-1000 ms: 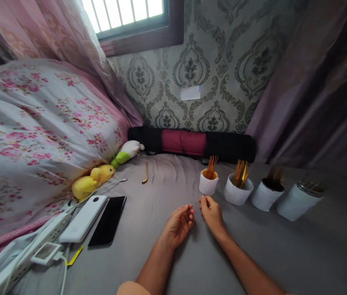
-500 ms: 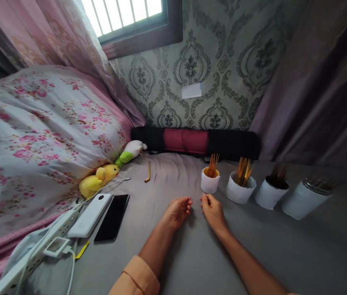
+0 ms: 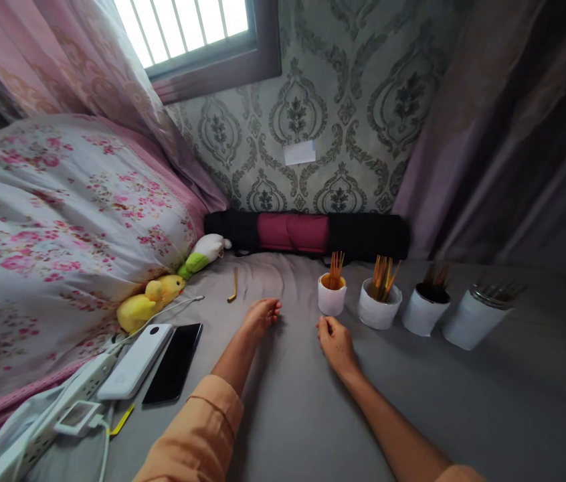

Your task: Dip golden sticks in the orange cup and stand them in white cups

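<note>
My left hand (image 3: 261, 315) stretches forward over the grey sheet, fingers loosely curled, holding nothing; it is a short way right of a small gold bent piece (image 3: 233, 286). My right hand (image 3: 334, 342) rests on the sheet with fingers curled in, just in front of the first white cup (image 3: 331, 300) that holds orange sticks. Beside it stands a second white cup (image 3: 377, 310) with golden sticks, then a third cup (image 3: 421, 314) with dark sticks, and a fourth cup (image 3: 471, 324) with metal pieces.
A floral pillow (image 3: 52, 227) fills the left. Yellow plush toy (image 3: 147, 304), green-white plush (image 3: 203, 252), white power bank (image 3: 135, 360), black phone (image 3: 172, 363) and a power strip (image 3: 57, 408) lie at the left. A black-and-red roll (image 3: 308, 233) lies against the patterned wall.
My left hand has moved forward and to the left, away from my right hand and toward the gold piece. My right hand stayed near the first cup.
</note>
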Demonstrator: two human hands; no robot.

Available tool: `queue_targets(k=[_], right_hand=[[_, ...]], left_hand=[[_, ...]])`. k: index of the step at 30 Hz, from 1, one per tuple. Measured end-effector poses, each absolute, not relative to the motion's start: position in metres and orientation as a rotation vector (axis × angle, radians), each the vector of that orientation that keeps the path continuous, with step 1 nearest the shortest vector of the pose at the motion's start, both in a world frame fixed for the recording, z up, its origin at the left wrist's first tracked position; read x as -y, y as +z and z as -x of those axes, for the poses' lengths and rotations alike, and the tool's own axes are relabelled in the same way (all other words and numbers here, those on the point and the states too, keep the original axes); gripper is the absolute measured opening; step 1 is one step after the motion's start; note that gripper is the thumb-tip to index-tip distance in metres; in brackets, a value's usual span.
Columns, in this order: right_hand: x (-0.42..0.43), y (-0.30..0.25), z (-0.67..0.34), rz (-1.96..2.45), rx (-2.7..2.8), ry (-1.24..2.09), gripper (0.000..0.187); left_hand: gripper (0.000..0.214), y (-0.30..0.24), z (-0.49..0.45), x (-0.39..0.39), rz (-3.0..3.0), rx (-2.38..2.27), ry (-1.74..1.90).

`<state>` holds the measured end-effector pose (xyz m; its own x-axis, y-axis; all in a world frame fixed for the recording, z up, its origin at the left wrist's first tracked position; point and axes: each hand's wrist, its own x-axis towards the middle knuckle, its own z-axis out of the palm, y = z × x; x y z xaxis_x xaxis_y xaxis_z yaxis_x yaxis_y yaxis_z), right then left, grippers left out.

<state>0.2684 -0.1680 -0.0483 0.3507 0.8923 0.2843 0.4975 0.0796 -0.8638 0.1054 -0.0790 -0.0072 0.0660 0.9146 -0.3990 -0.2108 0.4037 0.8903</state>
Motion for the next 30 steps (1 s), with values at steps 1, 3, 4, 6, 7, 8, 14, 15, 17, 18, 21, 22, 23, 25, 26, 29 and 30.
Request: queue_targets(k=[1, 3, 4, 6, 7, 8, 14, 15, 17, 18, 21, 22, 23, 25, 26, 29, 30], right_hand=[[0.168, -0.049, -0.268, 1.567, 1.293, 0.476, 0.038], [0.167, -0.049, -0.268, 1.574, 1.287, 0.482, 0.039], [0.167, -0.049, -0.268, 1.581, 1.284, 0.484, 0.039], [0.167, -0.049, -0.268, 1.594, 1.279, 0.487, 0.038], [0.167, -0.049, -0.268, 1.596, 1.279, 0.486, 0.038], [0.167, -0.049, -0.269, 1.595, 1.280, 0.485, 0.038], [0.167, -0.049, -0.269, 1.590, 1.280, 0.467, 0.041], [0.167, -0.049, -0.269, 1.588, 1.278, 0.469, 0.041], [0.167, -0.049, -0.268, 1.583, 1.274, 0.474, 0.040], [0.167, -0.049, -0.268, 1.582, 1.272, 0.475, 0.040], [0.167, -0.048, -0.268, 1.583, 1.275, 0.472, 0.039], [0.167, -0.048, -0.268, 1.582, 1.277, 0.471, 0.039], [0.167, -0.048, -0.268, 1.582, 1.280, 0.469, 0.039], [0.168, -0.048, -0.269, 1.584, 1.284, 0.466, 0.037], [0.168, -0.048, -0.269, 1.586, 1.284, 0.463, 0.037], [0.167, -0.050, -0.269, 1.596, 1.283, 0.456, 0.036], [0.167, -0.050, -0.269, 1.596, 1.284, 0.456, 0.036]], left_hand=[[0.006, -0.007, -0.104, 0.076, -0.777, -1.215, 0.984], [0.007, -0.006, -0.100, 0.069, -0.823, -1.250, 0.981], [0.007, -0.006, -0.099, 0.066, -0.847, -1.270, 0.980], [0.008, -0.004, -0.095, 0.060, -0.896, -1.314, 0.977], [0.009, -0.002, -0.093, 0.058, -0.920, -1.339, 0.976], [0.009, -0.001, -0.090, 0.055, -0.944, -1.365, 0.975], [0.010, 0.006, -0.077, 0.043, -1.077, -1.539, 0.915], [0.010, 0.007, -0.075, 0.041, -1.101, -1.567, 0.899], [0.010, 0.009, -0.070, 0.038, -1.154, -1.619, 0.866], [0.011, 0.010, -0.068, 0.036, -1.183, -1.641, 0.849], [0.013, 0.012, -0.061, 0.031, -1.269, -1.698, 0.797], [0.014, 0.013, -0.059, 0.029, -1.295, -1.716, 0.780], [0.015, 0.013, -0.056, 0.028, -1.319, -1.734, 0.764], [0.017, 0.013, -0.052, 0.024, -1.366, -1.770, 0.734], [0.017, 0.013, -0.050, 0.022, -1.390, -1.787, 0.719], [0.018, 0.013, -0.045, 0.017, -1.470, -1.827, 0.671], [0.018, 0.013, -0.043, 0.015, -1.498, -1.839, 0.652]])
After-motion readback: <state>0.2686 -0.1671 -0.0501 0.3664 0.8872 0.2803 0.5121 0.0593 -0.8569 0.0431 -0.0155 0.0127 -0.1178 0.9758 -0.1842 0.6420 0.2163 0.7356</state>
